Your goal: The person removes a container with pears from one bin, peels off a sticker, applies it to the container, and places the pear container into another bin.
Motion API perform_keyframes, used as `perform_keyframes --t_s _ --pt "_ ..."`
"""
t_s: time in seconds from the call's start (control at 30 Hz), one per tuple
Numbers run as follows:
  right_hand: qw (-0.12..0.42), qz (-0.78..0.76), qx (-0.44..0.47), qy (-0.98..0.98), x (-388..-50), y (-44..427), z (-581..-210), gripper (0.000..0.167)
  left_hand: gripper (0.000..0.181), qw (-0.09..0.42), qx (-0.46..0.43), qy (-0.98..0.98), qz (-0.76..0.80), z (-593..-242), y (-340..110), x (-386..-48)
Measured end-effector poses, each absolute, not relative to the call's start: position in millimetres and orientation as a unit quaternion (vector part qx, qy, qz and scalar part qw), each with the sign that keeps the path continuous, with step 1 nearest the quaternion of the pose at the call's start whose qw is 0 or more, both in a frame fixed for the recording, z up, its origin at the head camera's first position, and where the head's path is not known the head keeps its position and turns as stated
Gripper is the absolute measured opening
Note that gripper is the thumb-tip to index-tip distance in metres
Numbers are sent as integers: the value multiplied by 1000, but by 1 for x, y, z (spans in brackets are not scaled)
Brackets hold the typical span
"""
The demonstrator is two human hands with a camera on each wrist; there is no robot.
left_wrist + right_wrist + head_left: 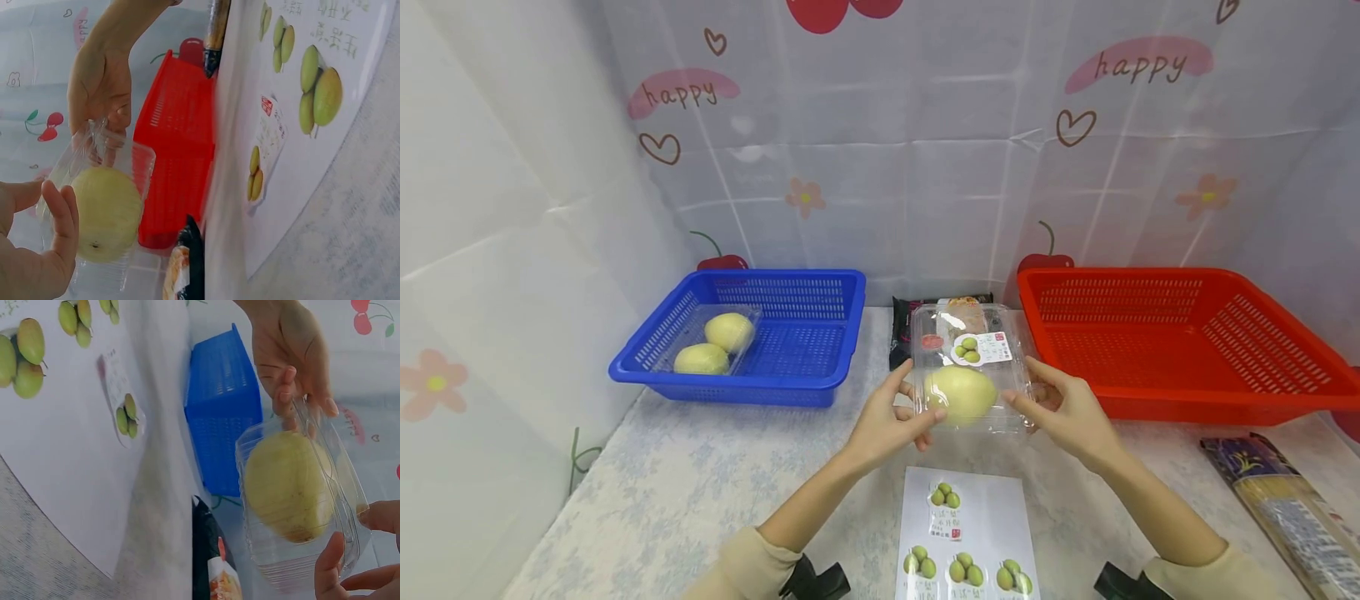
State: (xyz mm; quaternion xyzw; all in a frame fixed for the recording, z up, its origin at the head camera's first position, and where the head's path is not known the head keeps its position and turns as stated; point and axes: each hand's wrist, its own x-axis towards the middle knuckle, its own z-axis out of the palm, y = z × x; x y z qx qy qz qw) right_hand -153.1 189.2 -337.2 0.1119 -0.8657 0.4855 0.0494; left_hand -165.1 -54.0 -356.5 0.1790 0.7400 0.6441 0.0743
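A clear plastic clamshell box (1011,396) is held above the table by both hands. Inside lies a pale yellow-green fruit (961,393), seen in all views. On the lid is a white label (992,347) with a picture of green fruit. My left hand (887,421) grips the box's left edge, thumb at the near corner. My right hand (1067,410) pinches the right side. A sheet of fruit stickers (992,508) lies on the table just below the box. The lid looks closed in the right wrist view.
At the left, a blue basket (775,393) holds another clear box (688,321) with two fruits. A red basket (1210,400) stands at the right. A black food packet (901,333) lies behind the held box. A long packet (1292,508) lies at the right edge.
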Motion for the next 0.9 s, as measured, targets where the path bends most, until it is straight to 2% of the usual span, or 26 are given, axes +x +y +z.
perform_keyframes --t_s 0.4,0.9 --pt "91 488 71 -865 -165 215 -314 64 74 -6 197 698 688 -339 -17 -178" --pt "119 517 11 -847 -187 256 -298 68 62 -43 182 642 743 -325 38 -205"
